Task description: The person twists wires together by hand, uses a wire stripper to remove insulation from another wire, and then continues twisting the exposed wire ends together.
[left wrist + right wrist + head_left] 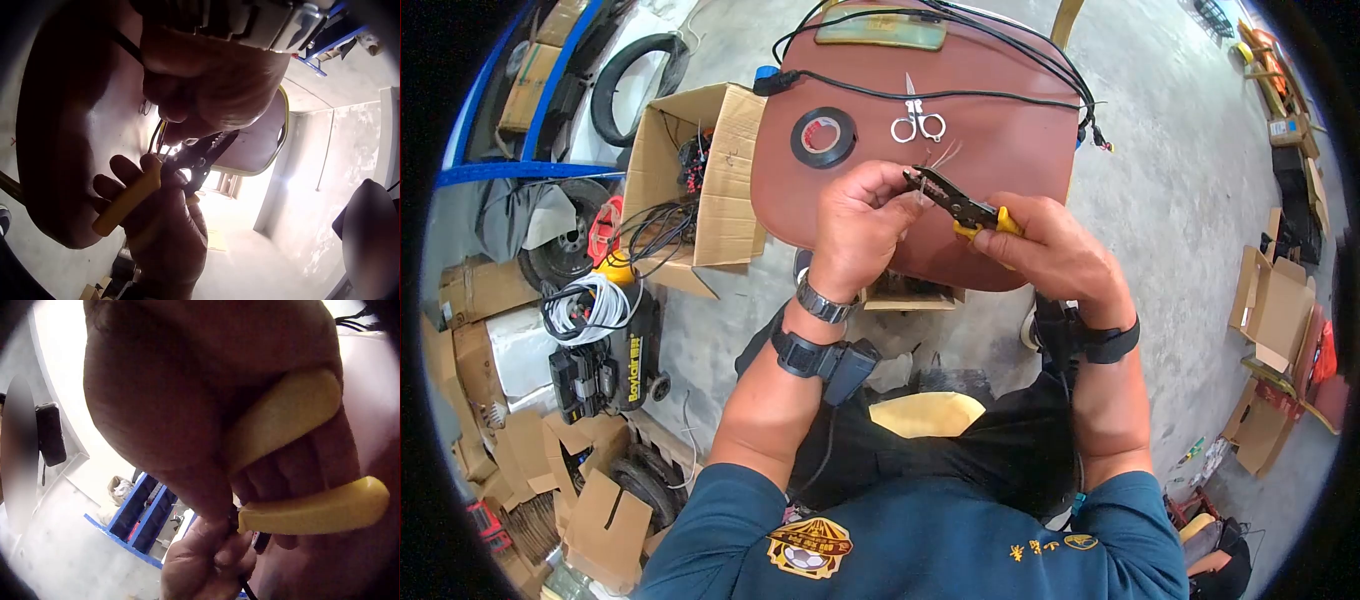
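Observation:
My right hand [1055, 245] grips the yellow handles [312, 509] of a wire stripper [962, 203]. The stripper's dark, notched head slants up and left to the fingertips of my left hand [855, 230]. Those fingers pinch the end of a black cable [127, 45], and thin wires [161, 134] come out between them in the left wrist view. Thin bare strands [945, 153] show just beyond the stripper's tip in the head view. Both hands are over the near part of a brown seat-like surface [1010, 150]. My left fingers partly hide where the tool meets the wires.
On the brown surface lie white-handled scissors [917, 122], a roll of black tape [824, 137] and a long black cable [980, 95] with a plug. An open cardboard box [735, 170] with cables stands at its left. More cartons [1275, 310] stand on the floor at right.

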Motion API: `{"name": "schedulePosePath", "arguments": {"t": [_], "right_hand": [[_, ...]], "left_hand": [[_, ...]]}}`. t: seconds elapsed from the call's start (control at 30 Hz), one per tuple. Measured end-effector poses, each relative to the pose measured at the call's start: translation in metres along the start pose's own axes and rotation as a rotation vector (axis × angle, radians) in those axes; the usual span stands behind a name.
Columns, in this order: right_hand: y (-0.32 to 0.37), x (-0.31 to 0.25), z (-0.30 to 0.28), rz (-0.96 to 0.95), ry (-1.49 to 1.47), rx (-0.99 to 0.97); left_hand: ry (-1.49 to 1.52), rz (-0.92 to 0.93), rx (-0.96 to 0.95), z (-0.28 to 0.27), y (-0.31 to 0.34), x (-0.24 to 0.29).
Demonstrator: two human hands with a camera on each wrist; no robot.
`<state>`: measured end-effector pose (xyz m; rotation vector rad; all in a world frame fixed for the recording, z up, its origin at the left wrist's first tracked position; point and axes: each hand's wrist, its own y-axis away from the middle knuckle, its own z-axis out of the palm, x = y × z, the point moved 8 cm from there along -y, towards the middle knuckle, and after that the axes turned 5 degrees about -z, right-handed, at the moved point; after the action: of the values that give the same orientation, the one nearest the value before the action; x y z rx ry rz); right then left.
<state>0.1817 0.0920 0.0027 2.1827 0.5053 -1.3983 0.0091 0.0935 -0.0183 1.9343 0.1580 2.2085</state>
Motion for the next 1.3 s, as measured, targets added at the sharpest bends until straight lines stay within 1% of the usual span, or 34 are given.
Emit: {"name": "schedulePosePath", "arguments": {"t": [0.13,0.23,0.33,0.57,0.63,0.73,0.83,0.93,1.13,1.23,1.3], "right_hand": [[-0.001,0.001,0.000,-0.011,0.018,-0.004],[-0.001,0.001,-0.001,-0.021,0.052,-0.022],[-0.001,0.000,0.000,-0.050,0.091,-0.032],[-0.003,-0.002,0.000,-0.100,0.108,-0.034],[-0.004,0.000,0.000,-0.084,0.102,-0.041],[-0.004,0.001,0.000,-0.083,0.079,-0.041],[-0.004,0.004,0.000,-0.043,0.060,-0.063],[-0.004,0.008,0.001,-0.010,0.030,-0.095],[-0.004,0.009,0.003,-0.020,-0.027,-0.111],[-0.005,0.010,0.004,-0.032,-0.059,-0.105],[-0.006,0.012,0.004,-0.034,-0.079,-0.110]], "left_hand": [[-0.019,-0.022,-0.012,0.001,0.001,0.000],[0.015,0.029,-0.018,0.001,0.000,0.002],[-0.108,-0.044,-0.011,0.002,0.000,0.002],[-0.141,0.002,-0.117,0.007,0.001,-0.001],[-0.158,0.012,-0.129,0.008,0.001,-0.001],[-0.168,-0.061,-0.121,0.007,0.003,-0.001],[-0.207,0.032,-0.105,0.007,0.003,0.004],[-0.163,0.077,-0.103,0.009,0.007,0.011],[-0.147,0.070,-0.109,0.009,0.008,0.009],[-0.125,0.001,-0.132,0.009,0.009,0.007],[-0.153,0.050,-0.080,0.009,0.010,0.014]]}}
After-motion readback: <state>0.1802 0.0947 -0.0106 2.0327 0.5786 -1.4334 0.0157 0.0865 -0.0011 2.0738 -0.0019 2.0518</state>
